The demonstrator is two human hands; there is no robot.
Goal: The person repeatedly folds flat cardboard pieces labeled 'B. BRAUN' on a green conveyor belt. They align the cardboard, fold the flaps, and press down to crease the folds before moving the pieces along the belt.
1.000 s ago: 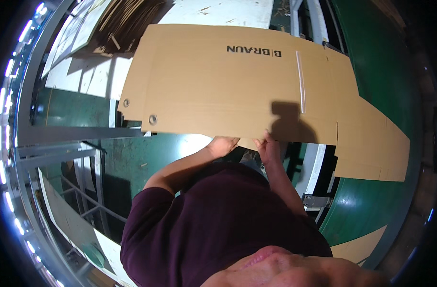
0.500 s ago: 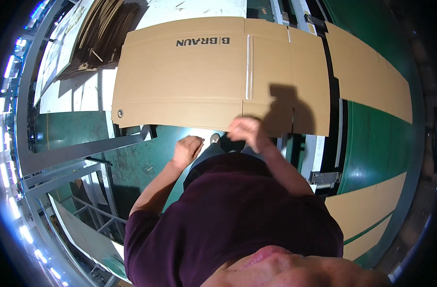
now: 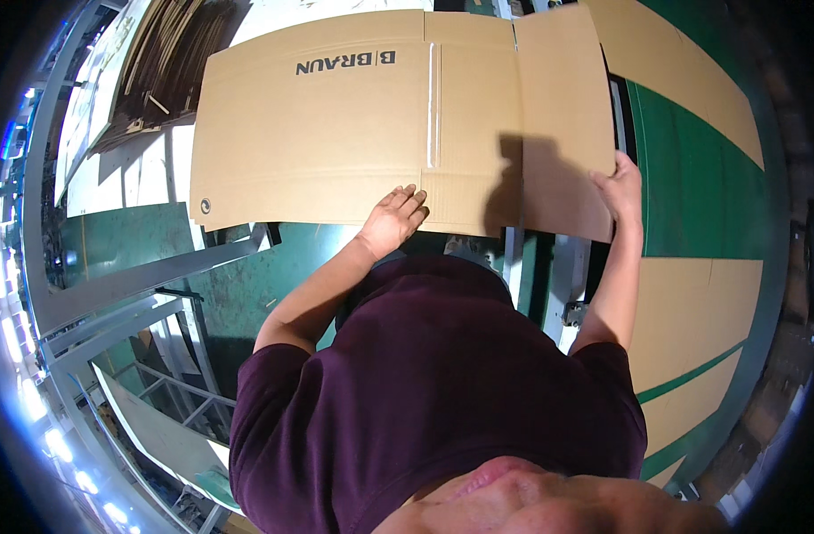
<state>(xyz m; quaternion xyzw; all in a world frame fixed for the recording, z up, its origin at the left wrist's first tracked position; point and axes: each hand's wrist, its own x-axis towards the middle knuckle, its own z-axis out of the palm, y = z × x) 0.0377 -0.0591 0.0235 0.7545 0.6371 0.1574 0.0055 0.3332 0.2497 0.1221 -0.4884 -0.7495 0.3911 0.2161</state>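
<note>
The flat cardboard sheet [image 3: 353, 125] lies spread across the green machine bed [image 3: 692, 178] in front of the person, now pushed further up and away than a second ago, when its near edge sat close to the body. The left hand [image 3: 396, 216] rests flat and open on the sheet's near edge, fingers spread, gripping nothing. The right hand [image 3: 622, 185], half a second ago near the middle, has moved out to the right corner and is closed on that edge. More cardboard sheets [image 3: 692, 89] lie on the bed to the right.
</note>
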